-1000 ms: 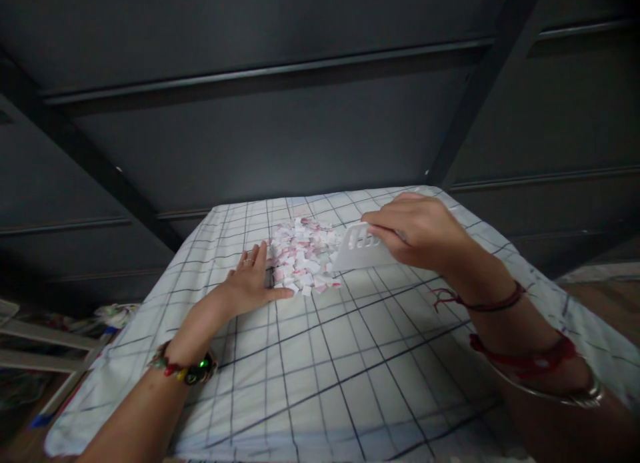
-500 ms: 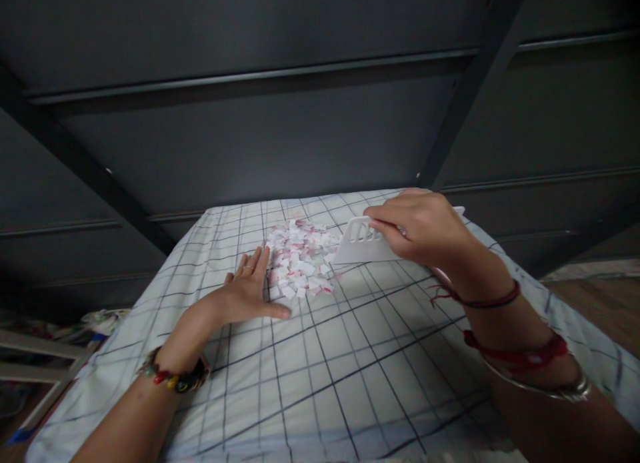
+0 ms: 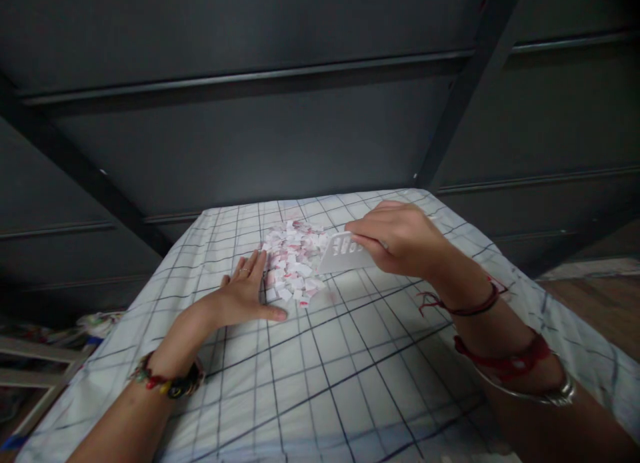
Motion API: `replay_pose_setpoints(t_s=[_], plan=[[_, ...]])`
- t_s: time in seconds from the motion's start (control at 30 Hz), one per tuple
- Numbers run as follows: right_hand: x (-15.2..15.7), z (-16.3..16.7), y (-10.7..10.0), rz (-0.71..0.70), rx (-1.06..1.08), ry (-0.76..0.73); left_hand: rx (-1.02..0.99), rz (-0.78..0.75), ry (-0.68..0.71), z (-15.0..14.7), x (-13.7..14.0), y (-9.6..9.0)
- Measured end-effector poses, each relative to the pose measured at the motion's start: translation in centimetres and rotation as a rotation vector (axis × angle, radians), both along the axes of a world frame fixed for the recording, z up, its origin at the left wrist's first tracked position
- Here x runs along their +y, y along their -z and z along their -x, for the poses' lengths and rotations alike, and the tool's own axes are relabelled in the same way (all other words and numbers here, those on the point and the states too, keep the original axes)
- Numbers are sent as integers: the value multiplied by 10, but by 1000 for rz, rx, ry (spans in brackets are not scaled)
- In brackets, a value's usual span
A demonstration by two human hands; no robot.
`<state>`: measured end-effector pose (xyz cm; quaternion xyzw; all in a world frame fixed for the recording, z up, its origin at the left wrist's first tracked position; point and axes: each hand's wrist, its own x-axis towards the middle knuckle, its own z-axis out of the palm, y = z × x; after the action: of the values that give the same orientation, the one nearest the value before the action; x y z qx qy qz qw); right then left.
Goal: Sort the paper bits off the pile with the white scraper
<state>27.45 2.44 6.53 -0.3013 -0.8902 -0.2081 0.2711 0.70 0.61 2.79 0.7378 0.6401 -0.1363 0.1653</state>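
Note:
A loose heap of torn paper scraps [image 3: 293, 263], white with pink and red patches, lies on the checked cloth. My left hand [image 3: 243, 295] rests flat on its left side, fingers spread, thumb pointing right along the near edge of the heap. In my right hand [image 3: 400, 239] is a white slotted spatula [image 3: 343, 257], gripped close to its blade. The blade stands on edge on the cloth, its left end touching the right side of the heap. The spatula's handle is hidden behind my right hand.
The white cloth with dark grid lines [image 3: 320, 383] covers the table. Dark panels [image 3: 280, 136] rise directly behind the far edge. At lower left stands a pale chair frame [image 3: 40, 363], with a crumpled cloth-like bundle [image 3: 103, 323] beyond it.
My right hand has moved left and slightly nearer with the spatula, whose blade now meets the scraps. The heap's right side has been pushed in a little. My left hand stays almost in place.

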Motion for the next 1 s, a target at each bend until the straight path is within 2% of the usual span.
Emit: replay_pose_setpoints(t_s=[0.1,0.33,0.83,1.0], plan=[[-1,1,-1,6,-47,-33,-7,-2,9,1,1,1],[-1,-6,-3,-32,23,30,-8,10,9,4,2,4],[-1,-5,-4,147,3,-159,-22,38,6,4,0,1],[-1,-10,-8,167,-26,-108,-32,50,-4,3,-1,0]])
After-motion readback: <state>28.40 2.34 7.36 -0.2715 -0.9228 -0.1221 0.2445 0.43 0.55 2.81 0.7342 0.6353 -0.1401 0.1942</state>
